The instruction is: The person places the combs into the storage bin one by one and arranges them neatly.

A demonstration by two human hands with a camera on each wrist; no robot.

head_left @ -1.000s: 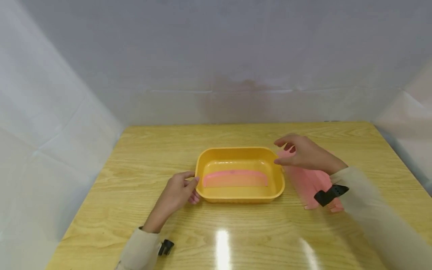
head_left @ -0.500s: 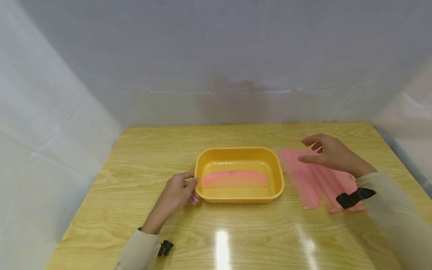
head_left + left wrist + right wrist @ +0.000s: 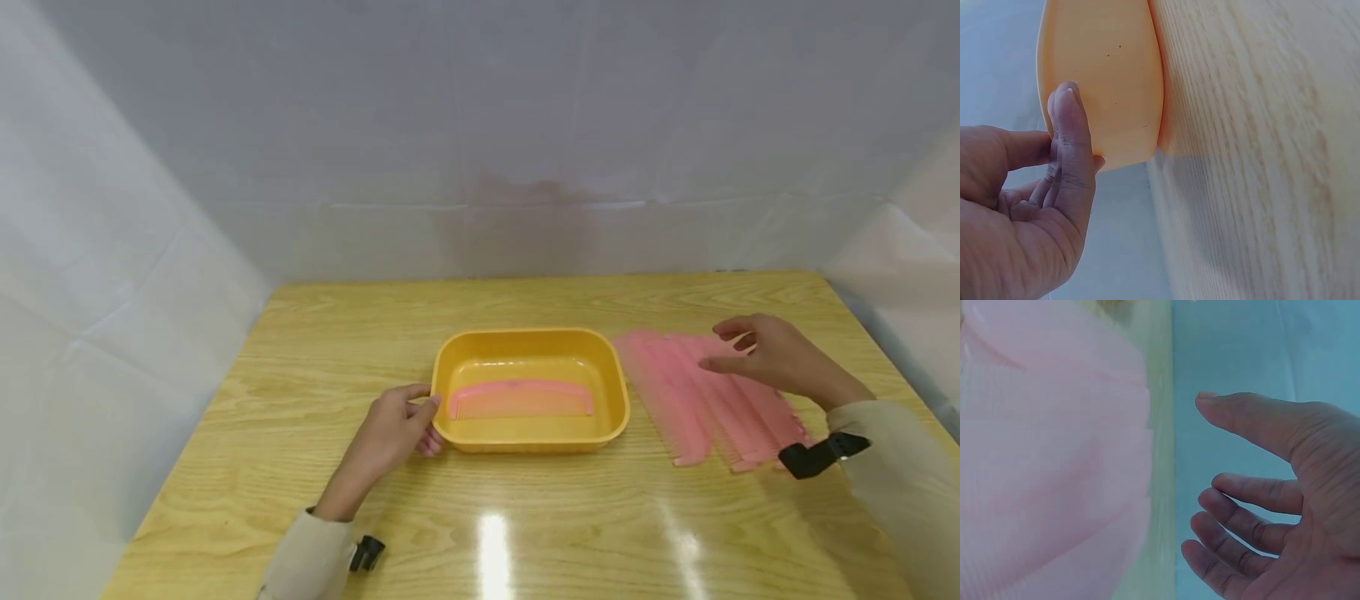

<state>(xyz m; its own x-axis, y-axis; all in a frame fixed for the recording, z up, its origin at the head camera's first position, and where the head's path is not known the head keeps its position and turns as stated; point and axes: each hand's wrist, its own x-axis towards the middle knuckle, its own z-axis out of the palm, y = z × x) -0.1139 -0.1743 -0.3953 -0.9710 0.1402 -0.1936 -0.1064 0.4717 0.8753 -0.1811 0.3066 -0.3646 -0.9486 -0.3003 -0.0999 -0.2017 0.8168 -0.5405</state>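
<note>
A shallow yellow plastic tray [image 3: 531,446] sits mid-table with one pink comb [image 3: 521,400] lying in it, teeth toward the front. My left hand [image 3: 393,425] holds the tray's left end, thumb at the rim and fingers against the outer wall; the left wrist view shows these fingers [image 3: 1072,147] along that wall. To the right of the tray lie several pink combs [image 3: 682,392], overlapping side by side. Over their far right part hovers my right hand [image 3: 776,354], thumb and fingers apart. Nothing is between them in the right wrist view, where the combs [image 3: 1054,456] lie beside the hand.
The wooden table [image 3: 352,333] carries the tray and combs and ends at a pale sheet [image 3: 375,167] behind. Another white sheet [image 3: 97,292] hangs along the left. A black strap mount [image 3: 821,454] is on the right sleeve.
My right hand has moved rightward from beside the tray's right rim to over the combs, uncovering more of them. The left hand, tray and comb inside have stayed in place.
</note>
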